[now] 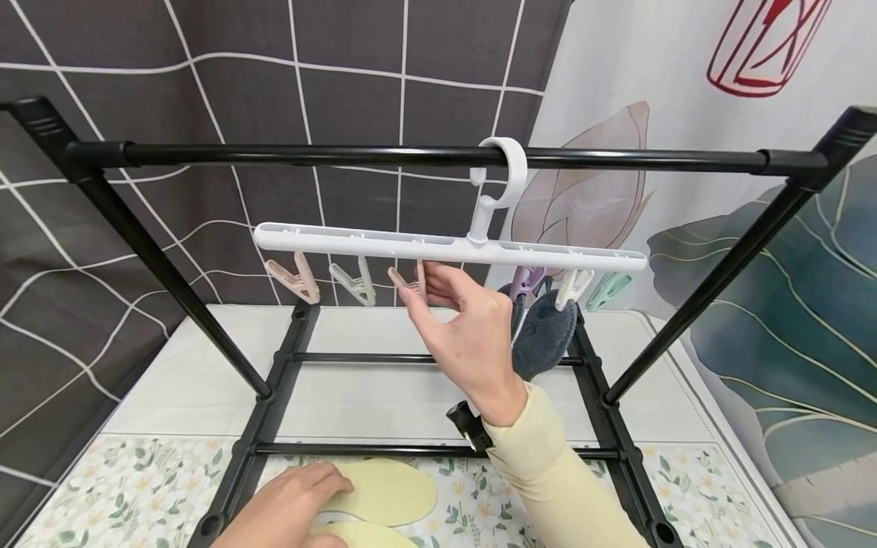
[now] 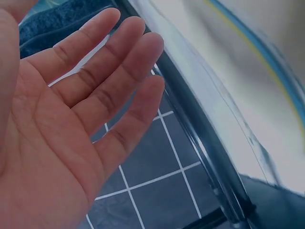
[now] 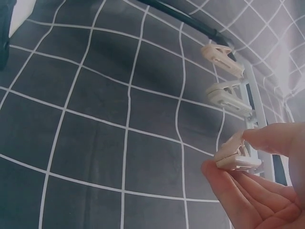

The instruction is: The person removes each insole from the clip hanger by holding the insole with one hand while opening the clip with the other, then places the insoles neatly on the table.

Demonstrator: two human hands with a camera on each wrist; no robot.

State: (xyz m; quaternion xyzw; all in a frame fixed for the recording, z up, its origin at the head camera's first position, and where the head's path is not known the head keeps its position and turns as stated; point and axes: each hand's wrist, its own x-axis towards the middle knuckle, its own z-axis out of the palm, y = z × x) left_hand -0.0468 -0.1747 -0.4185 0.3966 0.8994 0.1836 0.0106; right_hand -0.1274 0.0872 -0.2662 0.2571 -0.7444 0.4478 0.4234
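Note:
My right hand [image 1: 469,331] pinches a beige clothespin [image 3: 236,157] between thumb and fingers, under the white clip hanger [image 1: 425,247]. The hanger hooks over a black rail [image 1: 329,155]. Left of that clothespin hang a whitish clip [image 1: 354,281] and another beige clip [image 1: 294,280]. Low in the head view, my left hand [image 1: 291,502] lies over two flat, pale yellow, rounded pieces shaped like insoles, the upper piece [image 1: 393,491] and the lower piece [image 1: 370,535]. The left wrist view shows its fingers [image 2: 114,90] loosely extended, with nothing held.
Dark grey flat pieces [image 1: 544,335] hang at the hanger's right, by a purple clip [image 1: 527,279] and a white clip [image 1: 574,288]. A green clip [image 1: 608,289] is farther right. The black rack frame [image 1: 270,388] stands on a floral cloth [image 1: 157,479].

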